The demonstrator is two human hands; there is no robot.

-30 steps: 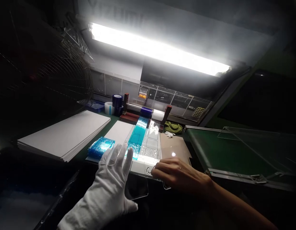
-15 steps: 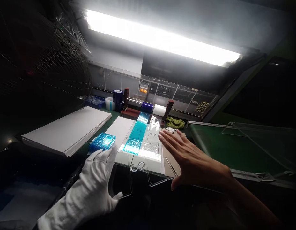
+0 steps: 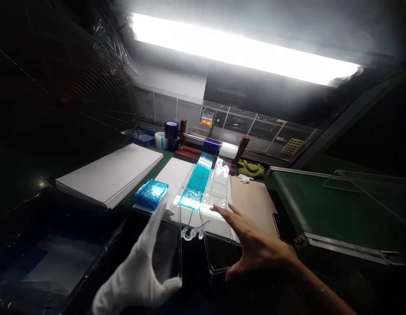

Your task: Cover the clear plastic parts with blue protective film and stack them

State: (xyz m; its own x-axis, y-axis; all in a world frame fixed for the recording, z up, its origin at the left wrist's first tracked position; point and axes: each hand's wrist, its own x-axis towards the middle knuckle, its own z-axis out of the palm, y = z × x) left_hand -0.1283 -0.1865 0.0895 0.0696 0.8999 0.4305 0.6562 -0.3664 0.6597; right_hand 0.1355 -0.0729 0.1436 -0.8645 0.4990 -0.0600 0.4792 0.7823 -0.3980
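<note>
My gloved left hand (image 3: 144, 267) holds the left panel of a clear plastic moulding (image 3: 168, 249); the fingers lie along its left edge and the thumb sits under its lower corner. A small hooked runner (image 3: 190, 233) joins that panel to a second clear panel (image 3: 219, 253). My bare right hand (image 3: 255, 247) hovers over the right panel with fingers spread, the thumb by its lower corner. Just beyond lies a lit work strip with blue film (image 3: 198, 179) and clear film (image 3: 219, 188) running from a roll holder (image 3: 211, 146).
A heap of crumpled blue film (image 3: 152, 192) lies left of the strip. A stack of white sheets (image 3: 114, 173) is further left, brown card (image 3: 253, 201) to the right, then a green conveyor belt (image 3: 337, 210). Tape rolls (image 3: 170, 131) stand at the back. A dark bin (image 3: 42, 262) sits lower left.
The clear moulding has come off the strip towards me. My left hand turned edge-on along its left panel. My right hand drew back from the far side to the right panel.
</note>
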